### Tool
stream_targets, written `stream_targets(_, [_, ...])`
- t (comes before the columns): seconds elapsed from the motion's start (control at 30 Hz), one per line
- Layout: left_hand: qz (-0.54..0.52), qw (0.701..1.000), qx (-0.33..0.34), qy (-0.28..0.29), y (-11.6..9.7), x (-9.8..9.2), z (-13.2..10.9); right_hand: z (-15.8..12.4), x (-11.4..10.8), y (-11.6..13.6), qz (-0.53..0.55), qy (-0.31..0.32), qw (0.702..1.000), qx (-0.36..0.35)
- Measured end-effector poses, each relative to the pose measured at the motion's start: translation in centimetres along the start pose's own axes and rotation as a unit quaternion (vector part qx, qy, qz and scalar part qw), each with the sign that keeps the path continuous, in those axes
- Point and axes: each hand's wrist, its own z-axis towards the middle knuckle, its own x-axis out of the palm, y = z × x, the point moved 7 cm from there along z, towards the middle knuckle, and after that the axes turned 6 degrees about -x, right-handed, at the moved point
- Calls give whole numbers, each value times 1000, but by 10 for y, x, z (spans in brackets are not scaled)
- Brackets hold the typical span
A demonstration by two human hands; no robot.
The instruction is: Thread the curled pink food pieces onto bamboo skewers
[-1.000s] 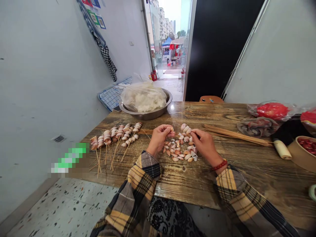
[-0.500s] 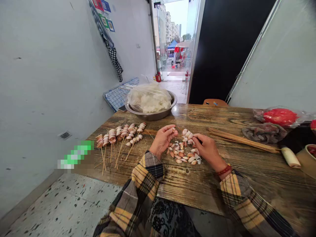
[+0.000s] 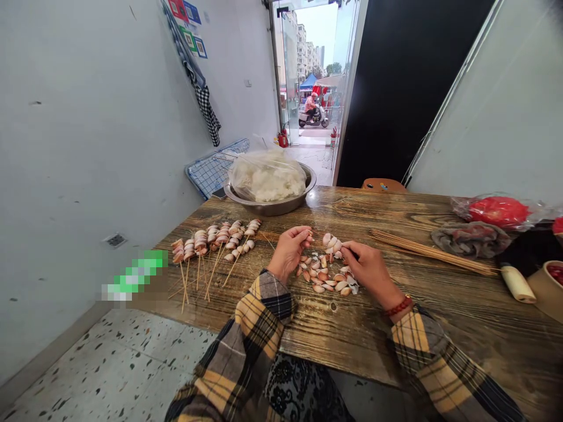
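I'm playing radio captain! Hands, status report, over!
Left hand pinching a small piece, mostly hidden. Right hand gripping garlic cloves in a row. Loose cloves between hands, no obstruction seen.

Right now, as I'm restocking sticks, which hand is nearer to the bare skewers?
Right. The right hand is close by the left end of the bare skewers; the left hand is farther off, left of the loose cloves.

On the brown, glossy, grained-wood table point(image 3: 316, 343), a round silver basin of smooth metal point(image 3: 272, 208) and smooth-skinned, pinkish, crescent-shaped garlic cloves point(image 3: 323, 275) are seen.
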Motion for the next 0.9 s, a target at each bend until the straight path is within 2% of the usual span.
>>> stream_targets(0.1, [-31, 999, -5, 0, 0, 1, 0, -1, 2, 0, -18, 17, 1000, -4])
stream_targets(0.33, [-50, 999, 1, 12, -3, 5, -2, -3, 3, -10, -64, 44, 996, 50])
stream_targets(0.53, [-56, 998, 5, 17, -6, 6, -4, -2, 1, -7, -70, 34, 996, 34])
stream_targets(0.9, [-61, 997, -37, 13, -1, 8, -5, -1, 1, -6, -62, 36, 997, 37])
